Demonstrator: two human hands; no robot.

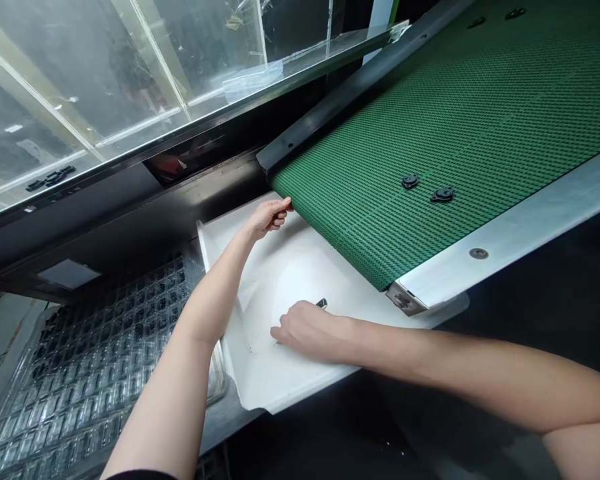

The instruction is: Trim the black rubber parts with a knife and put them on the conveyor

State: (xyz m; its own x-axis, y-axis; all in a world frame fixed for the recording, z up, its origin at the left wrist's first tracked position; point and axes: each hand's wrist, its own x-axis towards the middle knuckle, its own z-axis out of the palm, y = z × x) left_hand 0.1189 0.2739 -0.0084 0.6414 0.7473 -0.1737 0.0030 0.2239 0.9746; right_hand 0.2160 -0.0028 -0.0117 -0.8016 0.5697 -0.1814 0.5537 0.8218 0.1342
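My left hand (270, 217) is closed in a pinch at the lower end of the green conveyor belt (360, 220); what its fingertips hold, if anything, is too small to make out. Over the white tray (280, 393) my right hand (310, 330) is curled shut around a slim tool with a black and silver end (322, 303). Only that end sticks out past the hand, and the rest is hidden by the fingers. Two small black parts, a rounder one (410, 181) and a winged one (443, 195), lie on the belt.
A clear plastic tray (105, 360) with many pockets, several holding dark parts, lies at the left. A metal side rail (520, 227) edges the belt. Across the back is a glass-topped ledge (260, 87). More black parts (515, 13) sit farther up the belt.
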